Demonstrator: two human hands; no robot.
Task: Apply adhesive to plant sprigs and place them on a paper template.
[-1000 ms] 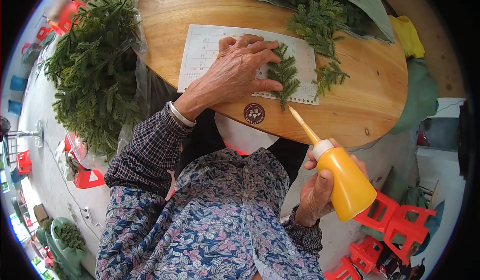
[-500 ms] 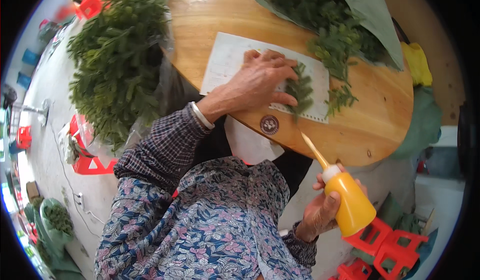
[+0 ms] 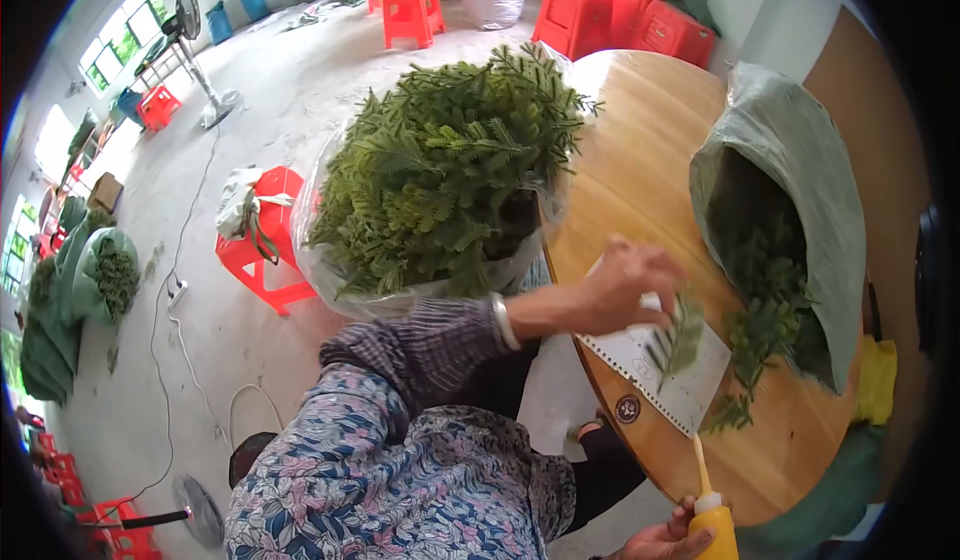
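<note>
My left hand (image 3: 625,285) reaches over the round wooden table (image 3: 650,160) and pinches a small green artificial fern sprig (image 3: 680,335) above a white sheet of paper (image 3: 665,370). Loose sprigs (image 3: 730,412) lie by the paper's edge. At the bottom edge my right hand (image 3: 665,540) grips a yellow squeeze bottle (image 3: 712,520) with a pointed nozzle aimed up toward the paper. A silver bracelet sits on my left wrist.
A clear bag heaped with green fern sprigs (image 3: 445,180) stands left of the table. A green sack (image 3: 790,210) of more sprigs lies on the table's right side. Red plastic stools (image 3: 265,250) and a standing fan (image 3: 200,50) stand on the concrete floor.
The view has swung to the left, showing the floor and stools. My left hand has lifted off the paper, holding a sprig. The bottle has dropped toward the bottom edge.
</note>
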